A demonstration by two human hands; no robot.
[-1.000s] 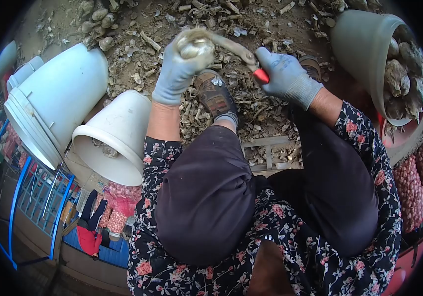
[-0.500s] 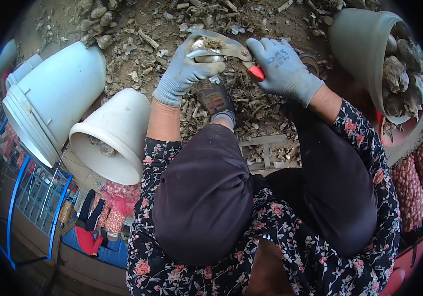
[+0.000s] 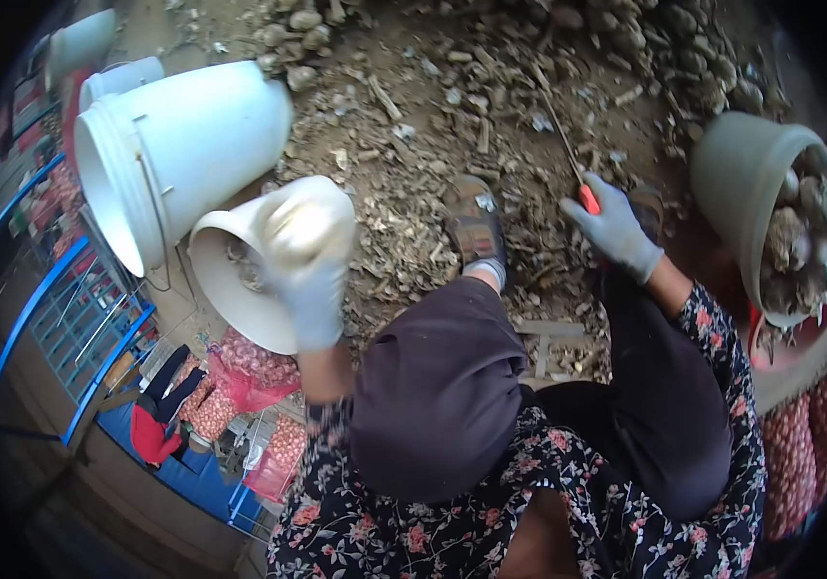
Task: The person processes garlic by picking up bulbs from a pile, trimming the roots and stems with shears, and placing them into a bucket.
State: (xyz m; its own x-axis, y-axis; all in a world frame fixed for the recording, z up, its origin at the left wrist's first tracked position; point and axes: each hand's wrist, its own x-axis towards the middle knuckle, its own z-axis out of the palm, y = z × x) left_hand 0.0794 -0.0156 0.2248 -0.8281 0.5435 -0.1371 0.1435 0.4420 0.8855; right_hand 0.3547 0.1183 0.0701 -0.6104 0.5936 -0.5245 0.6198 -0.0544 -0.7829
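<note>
My gloved left hand [image 3: 309, 299] is smeared by motion in front of the tipped white bucket [image 3: 225, 309]. At its fingers is a pale, rounded blur, which looks like a garlic bulb [image 3: 305, 227]. The fingers themselves cannot be made out clearly. On the right, my gloved right hand [image 3: 618, 232] is closed around the red handle of the pruning shears [image 3: 558, 125]. Their metal blades point up and away over the littered ground. Inside the tipped bucket, partly hidden by my left hand, lie some bulbs.
A larger white bucket [image 3: 191, 154] lies on its side at the left. On the right, a tilted bucket [image 3: 737, 193] holds several untrimmed garlic bulbs [image 3: 790, 236]. Stalk and skin scraps [image 3: 413, 232] cover the ground. Another person [image 3: 154, 425] is at lower left, beside netted garlic.
My left hand has moved left and down from the shears to the tipped bucket, taking the bulb along. My right hand has moved right and lower; the shears have come away from the bulb.
</note>
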